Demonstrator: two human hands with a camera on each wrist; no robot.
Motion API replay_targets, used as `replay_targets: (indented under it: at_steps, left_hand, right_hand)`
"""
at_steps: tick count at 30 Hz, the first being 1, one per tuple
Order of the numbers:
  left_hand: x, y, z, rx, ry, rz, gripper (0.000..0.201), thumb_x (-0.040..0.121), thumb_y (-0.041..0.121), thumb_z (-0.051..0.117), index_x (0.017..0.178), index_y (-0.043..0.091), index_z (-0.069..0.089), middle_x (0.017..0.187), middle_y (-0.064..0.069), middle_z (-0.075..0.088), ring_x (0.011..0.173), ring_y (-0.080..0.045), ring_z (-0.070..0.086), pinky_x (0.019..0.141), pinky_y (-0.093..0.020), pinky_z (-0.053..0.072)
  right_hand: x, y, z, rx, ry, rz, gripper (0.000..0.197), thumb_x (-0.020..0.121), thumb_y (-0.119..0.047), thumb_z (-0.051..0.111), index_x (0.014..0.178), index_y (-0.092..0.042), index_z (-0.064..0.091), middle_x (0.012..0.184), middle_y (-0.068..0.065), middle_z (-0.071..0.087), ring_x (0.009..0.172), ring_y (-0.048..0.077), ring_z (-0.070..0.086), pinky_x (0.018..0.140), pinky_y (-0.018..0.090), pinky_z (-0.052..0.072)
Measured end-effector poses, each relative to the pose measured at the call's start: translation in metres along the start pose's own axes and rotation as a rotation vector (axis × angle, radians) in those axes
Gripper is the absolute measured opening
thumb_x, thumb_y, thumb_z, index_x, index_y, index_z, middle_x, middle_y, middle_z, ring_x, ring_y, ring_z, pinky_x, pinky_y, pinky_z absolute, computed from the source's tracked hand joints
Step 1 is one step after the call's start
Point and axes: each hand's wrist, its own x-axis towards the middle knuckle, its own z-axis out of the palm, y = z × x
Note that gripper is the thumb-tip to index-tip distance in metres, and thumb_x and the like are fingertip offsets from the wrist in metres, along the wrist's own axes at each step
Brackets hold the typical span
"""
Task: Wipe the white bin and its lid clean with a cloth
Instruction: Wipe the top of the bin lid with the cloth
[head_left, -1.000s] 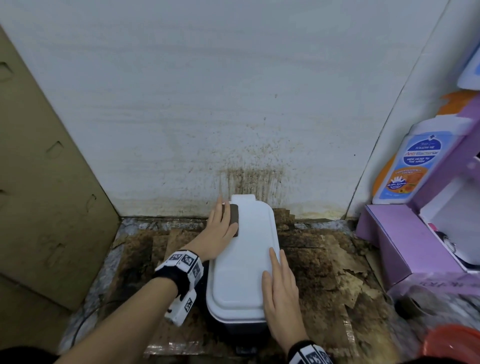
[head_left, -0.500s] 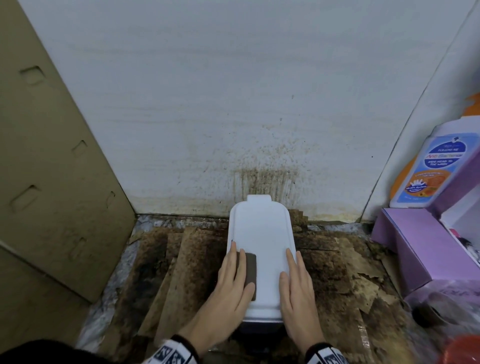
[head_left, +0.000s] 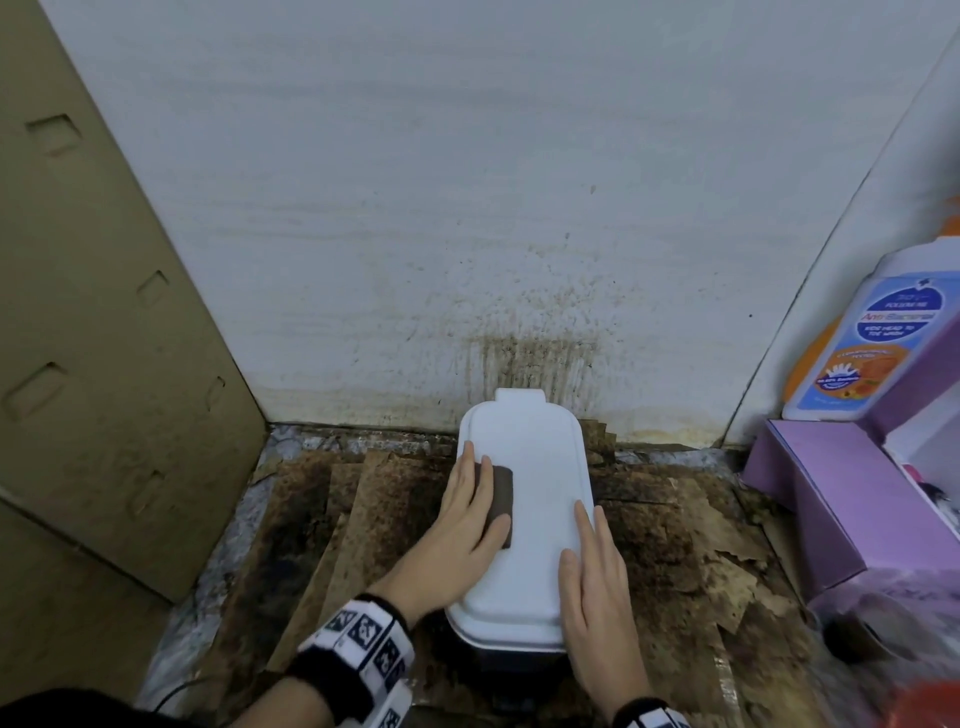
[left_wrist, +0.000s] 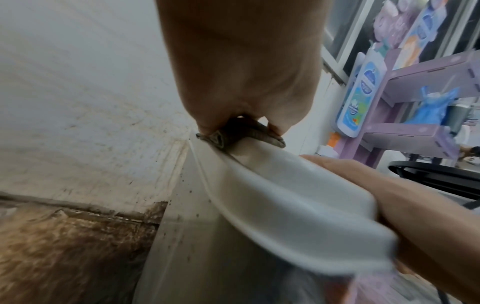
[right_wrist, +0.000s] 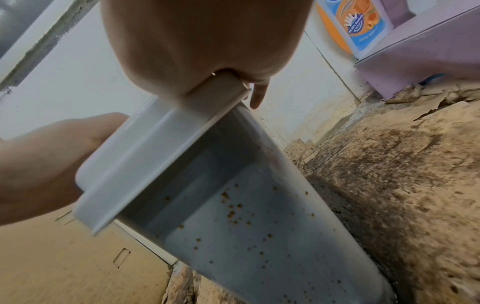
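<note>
The white bin (right_wrist: 246, 226) stands on the floor against the wall, its sides speckled with brown spots. Its white lid (head_left: 535, 499) is closed on top. My left hand (head_left: 467, 519) presses a folded brown cloth (head_left: 501, 499) flat on the left middle of the lid, fingers straight. The left wrist view shows the cloth (left_wrist: 249, 133) squeezed between that hand and the lid's edge (left_wrist: 272, 185). My right hand (head_left: 595, 577) lies flat along the lid's near right edge, with a fingertip (right_wrist: 255, 98) reaching past the rim.
The wall (head_left: 519, 322) behind the bin is splattered brown. Soiled cardboard sheets (head_left: 675, 545) cover the floor. A cardboard panel (head_left: 104, 338) leans at the left. A purple shelf unit (head_left: 841, 493) with a blue-labelled bottle (head_left: 872, 338) stands at the right.
The left hand slid the cloth from the lid's far end to its near end, then back out to the middle. The right hand stayed on the lid's right edge.
</note>
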Motion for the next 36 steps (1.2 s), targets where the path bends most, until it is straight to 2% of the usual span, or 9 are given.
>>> replay_targets:
  at_steps: [5,9,12,14,19,22,25,30,36]
  left_hand:
    - [0.038,-0.004,-0.015,0.038,0.057,-0.013,0.069,0.11,0.046,0.028,0.162,0.023,-0.011,0.164,0.011,-0.031,0.154,-0.008,-0.022,0.127,-0.033,-0.003]
    - [0.043,0.0,-0.008,0.266,0.258,-0.064,0.062,0.109,0.044,0.027,0.163,0.018,0.011,0.172,-0.002,0.003,0.157,-0.019,0.01,0.126,-0.037,0.018]
    - [0.04,0.002,-0.002,0.36,0.434,-0.102,0.056,0.106,0.044,0.034,0.154,0.015,0.033,0.159,-0.01,0.034,0.14,-0.026,0.04,0.111,-0.04,0.041]
    - [0.039,0.004,0.002,0.401,0.514,-0.098,0.051,0.102,0.046,0.037,0.141,0.014,0.044,0.143,-0.01,0.046,0.123,-0.027,0.049,0.098,-0.039,0.047]
    - [0.039,0.014,0.014,0.347,0.536,-0.107,0.063,0.102,0.05,0.032,0.147,0.008,0.039,0.145,-0.014,0.044,0.127,-0.028,0.043,0.107,-0.04,0.041]
    - [0.037,0.021,0.022,0.267,0.431,-0.171,0.075,0.106,0.05,0.03,0.16,0.002,0.01,0.166,-0.019,0.015,0.151,-0.033,0.019,0.125,-0.042,0.02]
    - [0.032,0.024,0.027,0.22,0.394,-0.22,0.082,0.103,0.058,0.011,0.161,0.003,-0.007,0.17,-0.018,-0.007,0.158,-0.03,-0.002,0.126,-0.036,0.002]
    - [0.02,0.026,0.027,0.006,0.434,-0.217,0.07,0.11,0.039,0.03,0.161,0.006,-0.004,0.171,-0.012,-0.005,0.158,-0.021,-0.004,0.126,-0.029,-0.001]
    - [-0.011,0.029,0.031,-0.198,0.488,-0.207,0.064,0.109,0.038,0.033,0.163,0.013,0.009,0.171,0.001,0.009,0.157,-0.009,0.007,0.124,-0.021,0.009]
  right_hand:
    - [0.001,-0.001,0.0,0.0,-0.021,0.017,0.051,0.103,-0.055,0.018,0.15,-0.06,0.0,0.163,-0.027,-0.01,0.141,-0.011,-0.005,0.124,0.032,0.01]
    - [-0.001,-0.003,-0.002,0.016,-0.024,0.024,0.051,0.102,-0.056,0.018,0.149,-0.062,0.0,0.163,-0.028,-0.011,0.143,-0.01,-0.006,0.125,0.033,0.01]
    - [-0.001,-0.005,-0.003,0.022,-0.023,0.012,0.051,0.103,-0.055,0.019,0.15,-0.061,0.001,0.163,-0.028,-0.01,0.143,-0.01,-0.006,0.123,0.03,0.009]
    - [-0.001,-0.005,-0.003,0.021,-0.019,0.003,0.051,0.103,-0.053,0.019,0.15,-0.06,0.002,0.163,-0.027,-0.009,0.144,-0.009,-0.005,0.122,0.028,0.009]
    - [-0.001,-0.002,-0.002,0.018,0.006,-0.027,0.052,0.104,-0.05,0.022,0.152,-0.057,0.004,0.164,-0.025,-0.007,0.147,-0.008,-0.004,0.12,0.024,0.008]
    - [-0.001,-0.003,-0.002,0.017,0.007,-0.026,0.051,0.105,-0.048,0.023,0.152,-0.056,0.004,0.164,-0.026,-0.007,0.147,-0.008,-0.005,0.119,0.023,0.008]
    - [-0.002,-0.002,-0.002,0.015,0.01,-0.029,0.051,0.105,-0.047,0.023,0.152,-0.056,0.004,0.164,-0.026,-0.006,0.146,-0.01,-0.004,0.119,0.023,0.009]
    - [-0.001,-0.002,0.0,0.016,0.011,-0.005,0.051,0.105,-0.047,0.024,0.152,-0.055,0.007,0.164,-0.025,-0.003,0.143,-0.01,0.0,0.119,0.026,0.011]
    - [-0.003,-0.004,-0.001,0.035,0.029,-0.008,0.051,0.105,-0.044,0.027,0.153,-0.052,0.012,0.164,-0.024,0.0,0.143,-0.011,0.001,0.117,0.024,0.013]
